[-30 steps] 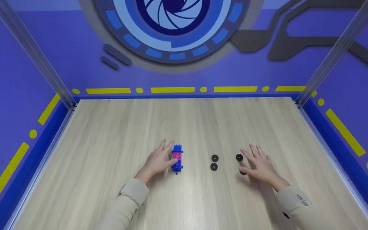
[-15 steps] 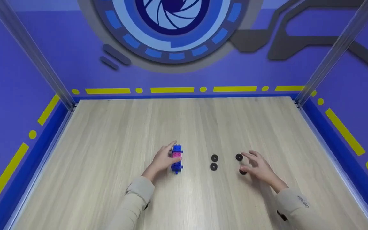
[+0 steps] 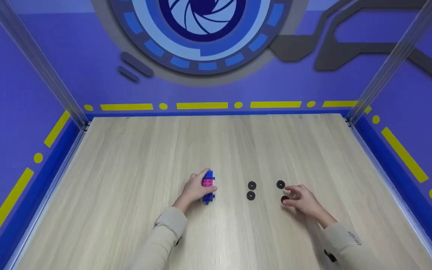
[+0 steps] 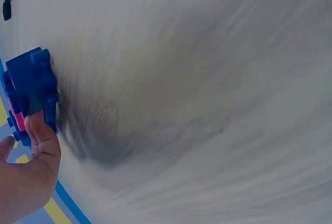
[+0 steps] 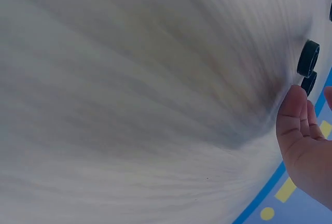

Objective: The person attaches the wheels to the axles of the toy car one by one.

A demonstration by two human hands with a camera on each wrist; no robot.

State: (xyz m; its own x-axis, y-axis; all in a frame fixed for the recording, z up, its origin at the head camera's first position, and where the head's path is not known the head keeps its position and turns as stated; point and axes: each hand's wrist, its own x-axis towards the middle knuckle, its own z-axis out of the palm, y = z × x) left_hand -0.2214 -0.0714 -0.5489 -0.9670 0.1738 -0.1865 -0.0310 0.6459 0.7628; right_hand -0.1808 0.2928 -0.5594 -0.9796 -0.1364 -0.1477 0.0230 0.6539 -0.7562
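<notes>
In the head view my left hand (image 3: pixel 193 190) grips a blue and pink toy-brick car chassis (image 3: pixel 208 183), thumb across its top and fingers at its far left side. The left wrist view shows the fingers against the blue end of the chassis (image 4: pixel 32 81). My right hand (image 3: pixel 305 202) hovers at two small black toy wheels, its fingers bent and spread from the thumb. The thumb tip overlaps the nearer wheel (image 3: pixel 284 199); the farther wheel (image 3: pixel 280 184) lies just beyond the index finger. In the right wrist view nothing shows between the fingers and thumb.
Two more black wheels (image 3: pixel 251 190) lie flat, one behind the other, between the chassis and my right hand. The pale wooden table (image 3: pixel 216 142) is bounded by blue-violet panels (image 3: pixel 216 90) at the back and both sides.
My left hand has moved right and closed its thumb and fingers around the chassis, tilting it slightly. My right hand's fingers have drawn in from a wide spread toward the nearer wheel.
</notes>
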